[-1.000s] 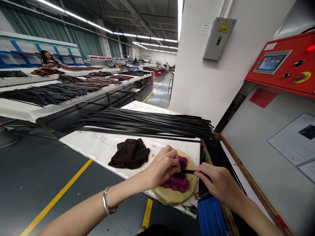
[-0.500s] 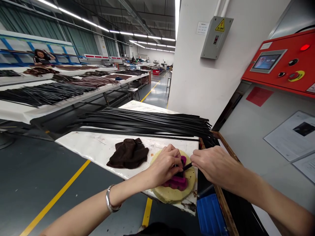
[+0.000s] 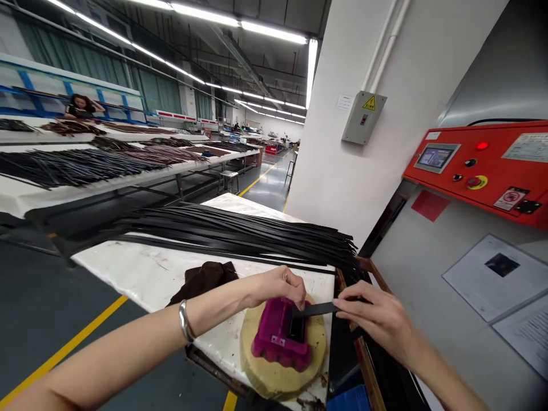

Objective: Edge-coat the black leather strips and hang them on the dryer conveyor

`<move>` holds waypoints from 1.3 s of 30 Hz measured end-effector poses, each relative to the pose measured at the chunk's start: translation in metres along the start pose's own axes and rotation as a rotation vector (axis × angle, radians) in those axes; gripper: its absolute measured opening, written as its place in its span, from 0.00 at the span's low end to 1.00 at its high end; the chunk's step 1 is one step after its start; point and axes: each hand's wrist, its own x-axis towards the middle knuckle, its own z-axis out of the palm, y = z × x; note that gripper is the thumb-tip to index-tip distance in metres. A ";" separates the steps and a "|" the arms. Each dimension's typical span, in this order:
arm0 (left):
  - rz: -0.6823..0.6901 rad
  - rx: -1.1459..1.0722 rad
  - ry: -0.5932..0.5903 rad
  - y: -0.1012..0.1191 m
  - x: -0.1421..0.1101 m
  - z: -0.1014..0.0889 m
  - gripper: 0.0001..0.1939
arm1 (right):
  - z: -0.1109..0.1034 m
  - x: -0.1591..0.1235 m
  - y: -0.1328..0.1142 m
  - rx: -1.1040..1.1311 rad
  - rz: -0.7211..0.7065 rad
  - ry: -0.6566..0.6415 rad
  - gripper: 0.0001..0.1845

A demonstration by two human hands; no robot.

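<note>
A flat black strip (image 3: pixel 319 309) stretches between my hands, above a magenta block-like holder (image 3: pixel 278 328) with scalloped lower edges and a dark, glossy recess. My left hand (image 3: pixel 287 287) is closed, its fingertips pinching at the strip's left end over the holder. The holder rests on a round yellowish pad (image 3: pixel 252 371). To the right of the pad, my right hand (image 3: pixel 372 311) grips the strip between thumb and fingers. A crumpled dark brown cloth (image 3: pixel 203 281) lies left of the pad, partly behind my left forearm.
Many long black strips (image 3: pixel 240 234) lie across the back of the white table (image 3: pixel 107 262). A wooden-edged trough (image 3: pixel 363 354) and a blue object (image 3: pixel 349 398) are at the right. Beyond stand a red control panel (image 3: pixel 492 165) and a wall pillar. A person sits far left.
My left hand has lifted off the holder, uncovering its recess. More of the strip now shows flat between my hands. The right hand's fingers have spread somewhat, and the view has shifted.
</note>
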 end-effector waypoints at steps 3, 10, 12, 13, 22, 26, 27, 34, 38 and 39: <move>-0.063 0.037 -0.030 0.013 -0.009 -0.007 0.02 | 0.025 -0.011 -0.006 0.003 -0.019 0.119 0.18; 0.053 0.001 0.492 0.016 -0.039 -0.039 0.25 | 0.064 -0.016 -0.023 0.275 0.356 0.224 0.09; 0.079 -0.088 0.543 0.003 -0.052 -0.037 0.25 | 0.072 -0.016 -0.025 0.321 0.417 0.213 0.10; 0.090 -0.119 0.559 -0.005 -0.059 -0.033 0.24 | 0.075 -0.016 -0.027 0.331 0.431 0.205 0.10; 0.088 -0.325 0.766 -0.058 -0.104 0.019 0.25 | 0.095 -0.020 -0.032 0.320 0.446 0.151 0.10; 0.085 -0.344 0.861 -0.066 -0.111 0.022 0.25 | 0.100 -0.020 -0.034 0.309 0.457 0.145 0.10; 0.085 -0.344 0.872 -0.068 -0.112 0.022 0.25 | 0.101 -0.021 -0.034 0.314 0.458 0.140 0.10; 0.081 -0.372 0.900 -0.074 -0.112 0.024 0.24 | 0.101 -0.023 -0.035 0.333 0.486 0.115 0.10; 0.075 -0.376 0.910 -0.075 -0.109 0.027 0.23 | 0.093 -0.026 -0.035 0.327 0.483 0.099 0.11; 0.073 -0.374 0.910 -0.076 -0.108 0.027 0.23 | 0.091 -0.027 -0.035 0.322 0.485 0.091 0.11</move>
